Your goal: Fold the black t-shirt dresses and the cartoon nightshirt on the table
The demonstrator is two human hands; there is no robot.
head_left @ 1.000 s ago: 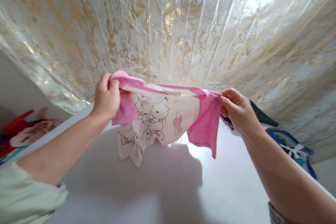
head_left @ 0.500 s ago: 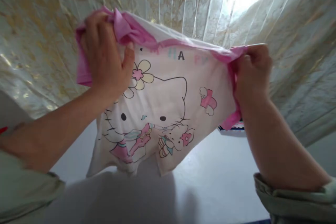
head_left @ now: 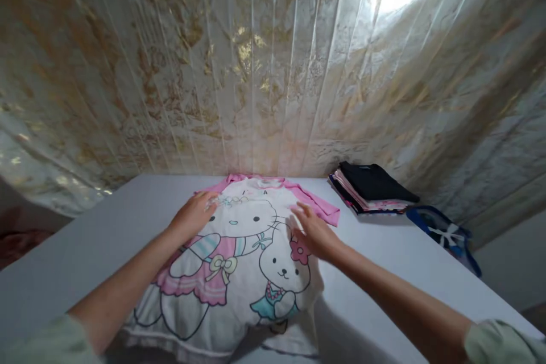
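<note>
A small white T-shirt [head_left: 239,261] with pink sleeves and a cartoon cat and rabbit print lies spread face up on the white table [head_left: 106,227]. My left hand [head_left: 194,213] rests flat and open on the shirt's upper left chest. My right hand [head_left: 313,230] lies flat and open on the shirt's upper right, near the pink sleeve. Neither hand grips the cloth.
A stack of folded clothes [head_left: 369,187] with a black piece on top sits at the table's far right. A blue bag [head_left: 443,233] lies just beyond it. A crinkled gold-and-white curtain [head_left: 256,68] hangs behind the table.
The shirt was held up in the air by both hands gripping its shoulders. Now it lies flat on the table and both hands have let go and press on it.
</note>
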